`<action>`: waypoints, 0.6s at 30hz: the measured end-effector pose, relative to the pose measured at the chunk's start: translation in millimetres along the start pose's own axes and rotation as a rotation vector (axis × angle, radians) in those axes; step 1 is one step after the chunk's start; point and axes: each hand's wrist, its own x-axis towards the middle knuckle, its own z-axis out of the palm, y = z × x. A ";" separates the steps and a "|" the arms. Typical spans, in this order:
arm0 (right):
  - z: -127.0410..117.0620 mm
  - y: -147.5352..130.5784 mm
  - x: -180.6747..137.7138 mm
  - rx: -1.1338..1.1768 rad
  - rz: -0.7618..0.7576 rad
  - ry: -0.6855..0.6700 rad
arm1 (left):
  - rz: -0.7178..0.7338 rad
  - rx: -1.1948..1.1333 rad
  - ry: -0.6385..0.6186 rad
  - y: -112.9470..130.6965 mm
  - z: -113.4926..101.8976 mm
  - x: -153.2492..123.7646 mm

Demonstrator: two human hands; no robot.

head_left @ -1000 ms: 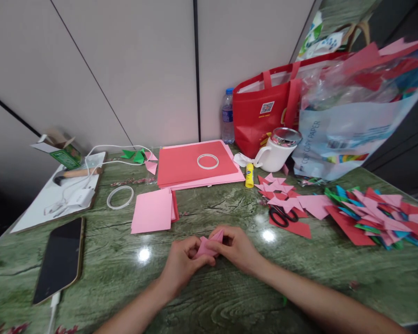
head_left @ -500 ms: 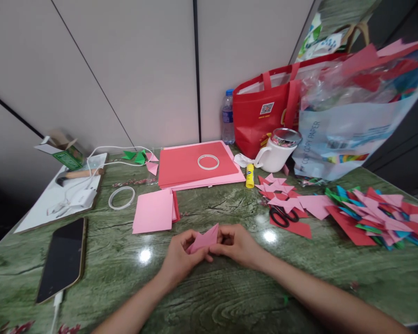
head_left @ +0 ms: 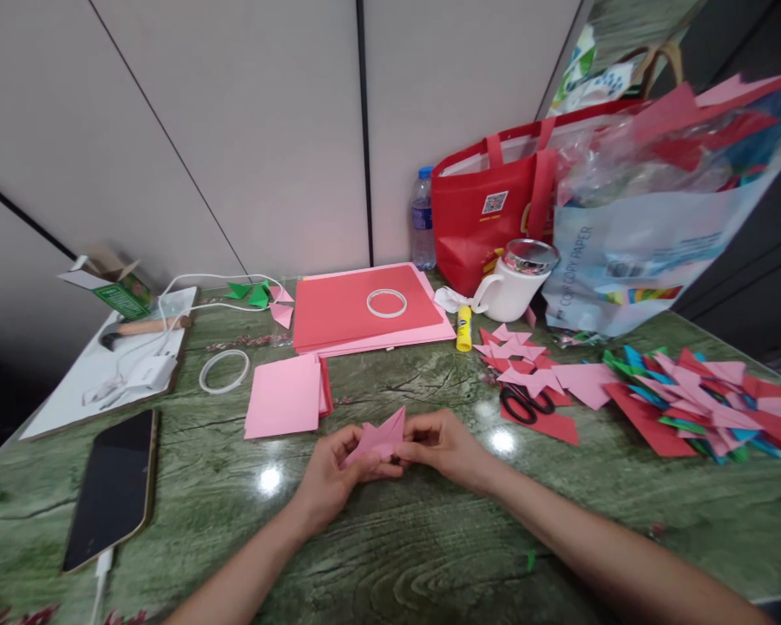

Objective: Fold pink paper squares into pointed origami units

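Observation:
A folded piece of pink paper (head_left: 378, 439) with pointed corners is held between my two hands above the green table. My left hand (head_left: 336, 467) is closed on its left side, thumb in front. My right hand (head_left: 443, 448) pinches its right edge, the fingers partly hidden behind the paper. Just beyond my left hand lies a stack of pink paper squares (head_left: 282, 398), with red ones under it. Scissors with black handles (head_left: 526, 403) rest on red paper to the right of my right hand.
Large red sheets (head_left: 344, 305) carry a tape ring (head_left: 386, 303) at the back. A glue stick (head_left: 464, 328), a white mug (head_left: 511, 286) and a red bag (head_left: 475, 208) stand back right. Folded paper pieces (head_left: 703, 399) pile up at right. A phone (head_left: 112, 488) lies left.
The folded pink paper has shifted slightly up and flattened a little between my hands. My fingers have changed their grip on it. The whole view has moved slightly.

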 end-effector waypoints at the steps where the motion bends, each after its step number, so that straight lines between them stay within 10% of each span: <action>1: -0.1 -0.4 0.2 -0.002 0.003 0.000 | 0.002 -0.005 0.001 -0.4 0.0 0.2; 18: 4.4 1.3 2.3 0.221 0.054 0.105 | 0.224 0.480 0.082 1.7 0.0 -2.4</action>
